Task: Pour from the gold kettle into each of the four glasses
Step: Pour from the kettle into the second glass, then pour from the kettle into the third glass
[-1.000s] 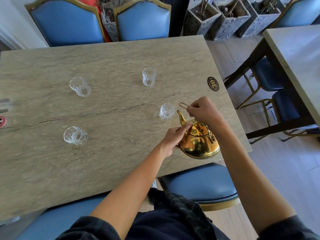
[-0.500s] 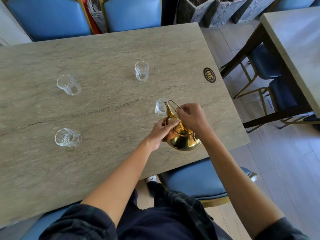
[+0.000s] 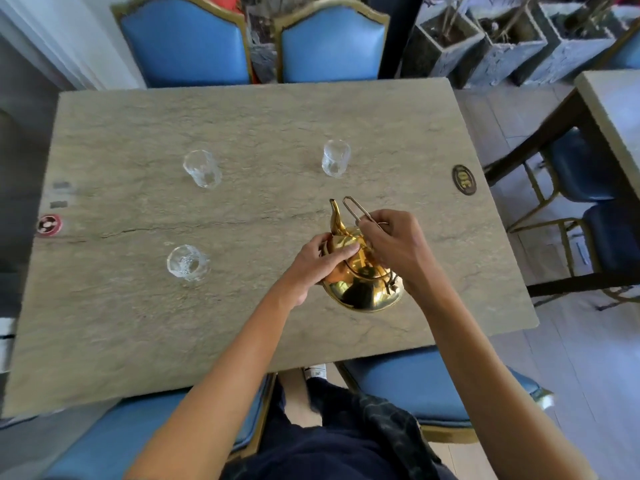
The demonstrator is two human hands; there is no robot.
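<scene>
The gold kettle (image 3: 363, 285) hangs over the near right part of the stone table (image 3: 138, 323), its spout pointing away from me. My right hand (image 3: 391, 244) grips the kettle's thin wire handle. Fingers of my left hand (image 3: 311, 265) press on the kettle's lid and left side. Three clear glasses stand upright: one far left (image 3: 202, 173), one far right (image 3: 335, 158), one near left (image 3: 188, 263). The fourth glass is hidden behind the kettle and my hands.
A dark oval number plate (image 3: 464, 179) lies near the table's right edge and a red round sticker (image 3: 49, 225) at its left edge. Blue chairs (image 3: 187, 46) stand at the far and near sides. A second table (image 3: 613, 109) stands to the right.
The kettle has moved forward and left over the near right glass, which no longer shows. Both hands stayed on the kettle. The camera view shifted.
</scene>
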